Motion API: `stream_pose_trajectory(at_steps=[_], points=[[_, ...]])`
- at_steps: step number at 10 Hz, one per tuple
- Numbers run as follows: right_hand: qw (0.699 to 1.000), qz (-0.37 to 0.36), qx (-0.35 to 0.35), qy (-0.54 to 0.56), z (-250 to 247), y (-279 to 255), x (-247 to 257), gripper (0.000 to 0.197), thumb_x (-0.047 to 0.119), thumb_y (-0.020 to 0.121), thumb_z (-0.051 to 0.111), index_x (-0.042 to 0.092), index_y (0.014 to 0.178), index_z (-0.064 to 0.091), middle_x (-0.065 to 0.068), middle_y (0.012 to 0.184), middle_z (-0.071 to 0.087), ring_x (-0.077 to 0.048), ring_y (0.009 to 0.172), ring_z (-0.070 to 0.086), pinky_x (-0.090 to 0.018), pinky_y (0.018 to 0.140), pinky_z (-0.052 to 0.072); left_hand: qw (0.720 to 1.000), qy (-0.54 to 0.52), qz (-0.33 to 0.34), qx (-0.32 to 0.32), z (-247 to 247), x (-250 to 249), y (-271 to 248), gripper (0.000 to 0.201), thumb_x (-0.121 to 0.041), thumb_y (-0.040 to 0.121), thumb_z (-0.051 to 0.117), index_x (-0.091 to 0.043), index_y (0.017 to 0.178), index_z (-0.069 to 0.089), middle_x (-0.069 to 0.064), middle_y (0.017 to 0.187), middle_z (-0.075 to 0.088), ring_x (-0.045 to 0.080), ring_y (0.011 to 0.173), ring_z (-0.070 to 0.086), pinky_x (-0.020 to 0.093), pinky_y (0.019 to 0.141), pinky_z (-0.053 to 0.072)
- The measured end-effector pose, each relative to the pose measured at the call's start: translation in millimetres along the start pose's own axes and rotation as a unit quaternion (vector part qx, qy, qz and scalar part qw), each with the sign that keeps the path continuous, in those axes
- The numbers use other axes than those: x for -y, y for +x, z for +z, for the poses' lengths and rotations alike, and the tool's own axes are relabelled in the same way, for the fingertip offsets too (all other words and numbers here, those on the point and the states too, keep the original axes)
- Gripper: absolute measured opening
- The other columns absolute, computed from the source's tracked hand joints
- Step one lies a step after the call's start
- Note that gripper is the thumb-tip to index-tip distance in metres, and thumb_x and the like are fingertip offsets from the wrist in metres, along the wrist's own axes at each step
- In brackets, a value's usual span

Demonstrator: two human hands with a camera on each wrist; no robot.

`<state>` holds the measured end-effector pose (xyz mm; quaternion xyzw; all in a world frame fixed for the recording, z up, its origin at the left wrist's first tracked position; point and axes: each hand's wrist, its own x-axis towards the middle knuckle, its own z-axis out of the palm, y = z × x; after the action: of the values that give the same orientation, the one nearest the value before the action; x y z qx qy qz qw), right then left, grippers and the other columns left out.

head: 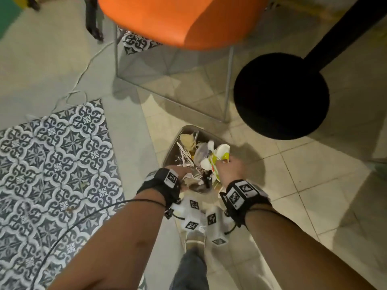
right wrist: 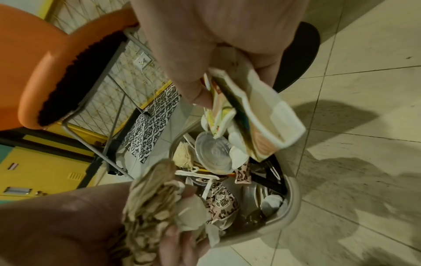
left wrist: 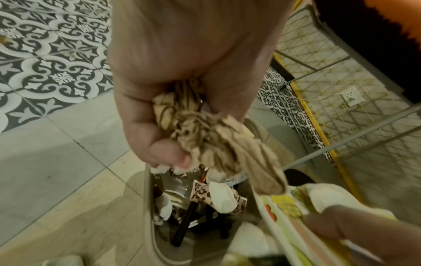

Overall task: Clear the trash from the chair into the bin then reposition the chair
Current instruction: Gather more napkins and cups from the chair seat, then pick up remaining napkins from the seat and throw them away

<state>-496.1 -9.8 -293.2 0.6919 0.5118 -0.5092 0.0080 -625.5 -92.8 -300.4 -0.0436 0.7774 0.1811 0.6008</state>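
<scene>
A small beige bin (head: 174, 141) stands on the floor at my feet, stuffed with cups, lids and wrappers. My left hand (head: 184, 174) hovers over its near side and grips a crumpled beige wrapper with brown stripes (left wrist: 212, 140). My right hand (head: 230, 168) is over the bin's right side, pinching a flattened paper carton with yellow and green print (right wrist: 255, 115). The orange chair (head: 180, 19) stands beyond the bin, its seat bare in the part I see.
A black round table base (head: 280, 97) with its post sits right of the chair. The chair's thin metal legs (head: 228, 84) stand just beyond the bin. A white cable (head: 81, 74) trails over the floor at left, beside patterned tiles (head: 54, 155).
</scene>
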Motion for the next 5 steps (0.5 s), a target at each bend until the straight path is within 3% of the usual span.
stream_pose_trajectory(at_steps=[1,2,3,4,5], points=[[1.0,0.024,0.007,0.014,17.3,19.8,-2.0,0.024,0.021,0.083,0.061,0.011,0.105,0.065,-0.012,0.099,0.067,-0.035,0.098,0.062,-0.035,0.082,0.048,1.0,0.003,0.016,0.01,4.1,0.5,25.6,0.049,-0.022,0.092,0.055,-0.001,0.135,0.044,0.007,0.106,0.044,0.012,0.067,0.048,0.026,0.064,0.054],[0.997,0.043,0.065,0.022,23.8,27.8,-5.4,0.059,0.03,0.085,0.063,0.014,0.139,0.043,-0.009,0.134,0.053,-0.032,0.122,0.051,-0.04,0.102,0.041,0.999,-0.01,0.027,0.033,13.2,6.5,52.8,0.047,-0.03,0.092,0.052,-0.003,0.131,0.05,0.008,0.104,0.048,0.023,0.087,0.051,0.043,0.097,0.049],[0.991,0.054,0.119,0.001,22.4,29.7,-10.3,0.082,0.034,0.085,0.065,0.014,0.15,0.02,-0.007,0.151,0.036,-0.028,0.135,0.039,-0.038,0.11,0.033,0.997,-0.046,0.034,0.048,23.1,8.4,73.7,0.058,-0.042,0.077,0.053,-0.011,0.126,0.055,0.008,0.099,0.051,0.026,0.087,0.05,0.046,0.101,0.044],[0.987,0.04,0.152,-0.038,18.8,26.7,-15.2,0.086,0.03,0.086,0.066,0.016,0.152,0.013,-0.006,0.154,0.031,-0.025,0.137,0.036,-0.034,0.109,0.031,0.995,-0.089,0.022,0.049,31.4,6.6,87.5,0.061,-0.044,0.054,0.06,-0.014,0.108,0.061,0.011,0.103,0.055,0.027,0.078,0.055,0.046,0.095,0.047],[0.982,0.024,0.185,-0.043,8.8,21.7,-19.5,0.092,0.03,0.085,0.068,0.015,0.152,0.008,-0.003,0.153,0.032,-0.022,0.138,0.036,-0.03,0.107,0.031,0.993,-0.112,0.0,0.024,36.9,5.4,95.0,0.088,-0.049,0.04,0.065,-0.005,0.116,0.057,0.013,0.108,0.064,0.029,0.078,0.063,0.038,0.081,0.051]])
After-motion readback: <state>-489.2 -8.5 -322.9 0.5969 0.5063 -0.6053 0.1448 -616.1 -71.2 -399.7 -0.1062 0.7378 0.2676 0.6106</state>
